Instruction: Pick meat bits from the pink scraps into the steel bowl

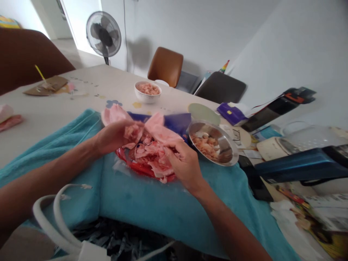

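In front of me, a red plate (136,167) is heaped with torn pink peel and membrane scraps (152,154), which look like pomelo. My left hand (115,136) is curled around a chunk of pink pomelo flesh (133,132) above the left side of the heap. At the heap's right side, my right hand (183,161) has thumb and fingers pinched together on a thin pink piece of pomelo membrane; the fingers partly hide it. Larger pink peel pieces (160,128) lie behind the hands. To the right, a tilted steel bowl (230,150) contains pinkish pulp (205,145).
A teal towel (130,203) lies beneath the plate. Farther back stands a white bowl (146,98) of pink pulp. Bottles, including a blue one (293,165), and other items crowd the right side. A white cable-like loop (56,214) is close at lower left.
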Demonstrator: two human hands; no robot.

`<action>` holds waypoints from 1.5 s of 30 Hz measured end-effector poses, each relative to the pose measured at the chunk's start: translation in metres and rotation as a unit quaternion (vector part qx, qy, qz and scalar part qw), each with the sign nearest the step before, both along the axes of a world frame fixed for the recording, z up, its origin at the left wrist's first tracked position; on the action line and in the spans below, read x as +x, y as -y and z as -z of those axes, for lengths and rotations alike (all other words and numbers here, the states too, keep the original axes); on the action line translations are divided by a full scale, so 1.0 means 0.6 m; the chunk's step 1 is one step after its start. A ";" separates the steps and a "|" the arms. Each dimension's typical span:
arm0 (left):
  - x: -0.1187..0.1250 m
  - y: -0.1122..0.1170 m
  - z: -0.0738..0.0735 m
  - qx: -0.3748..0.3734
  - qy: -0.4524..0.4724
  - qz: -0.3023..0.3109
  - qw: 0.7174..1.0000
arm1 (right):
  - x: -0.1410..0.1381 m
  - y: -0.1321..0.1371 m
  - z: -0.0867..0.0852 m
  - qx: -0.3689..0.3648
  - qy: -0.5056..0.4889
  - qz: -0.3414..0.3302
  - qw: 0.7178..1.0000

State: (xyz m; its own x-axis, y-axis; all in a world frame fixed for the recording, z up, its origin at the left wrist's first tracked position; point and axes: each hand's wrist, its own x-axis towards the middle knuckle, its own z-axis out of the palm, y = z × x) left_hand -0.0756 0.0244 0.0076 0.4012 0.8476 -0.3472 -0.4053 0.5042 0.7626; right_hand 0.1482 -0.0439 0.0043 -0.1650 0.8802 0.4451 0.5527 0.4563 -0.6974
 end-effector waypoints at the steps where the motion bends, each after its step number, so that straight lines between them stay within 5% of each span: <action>1: 0.000 0.000 0.000 0.003 0.002 0.006 1.000 | -0.003 -0.005 0.000 -0.001 -0.017 0.004 1.000; 5: 0.000 0.001 0.004 0.012 -0.001 0.026 1.000 | -0.015 -0.022 0.005 -0.049 -0.059 0.008 0.997; 10: 0.000 -0.001 0.014 -0.007 0.002 0.032 0.999 | -0.018 -0.035 0.009 -0.199 -0.049 -0.096 0.974; 13: 0.001 -0.001 0.016 -0.012 0.003 0.037 0.999 | -0.015 -0.039 0.001 -0.219 -0.065 -0.103 0.968; 21: -0.001 0.000 0.014 -0.019 -0.004 0.030 0.999 | -0.008 -0.049 -0.002 -0.062 -0.013 0.009 0.998; 27: 0.001 0.001 0.011 -0.006 0.010 0.048 0.999 | -0.005 -0.047 -0.012 -0.027 0.044 0.060 0.997; 35: 0.000 0.000 0.012 -0.001 0.013 0.041 0.999 | 0.008 -0.039 -0.024 -0.009 0.017 -0.006 1.000; 39: -0.002 -0.002 0.012 -0.002 0.007 0.033 0.999 | 0.034 -0.006 -0.021 0.019 0.118 -0.048 0.992; 45: 0.000 -0.003 0.009 -0.017 0.009 0.014 1.000 | 0.054 0.065 0.002 0.084 0.285 -0.155 0.942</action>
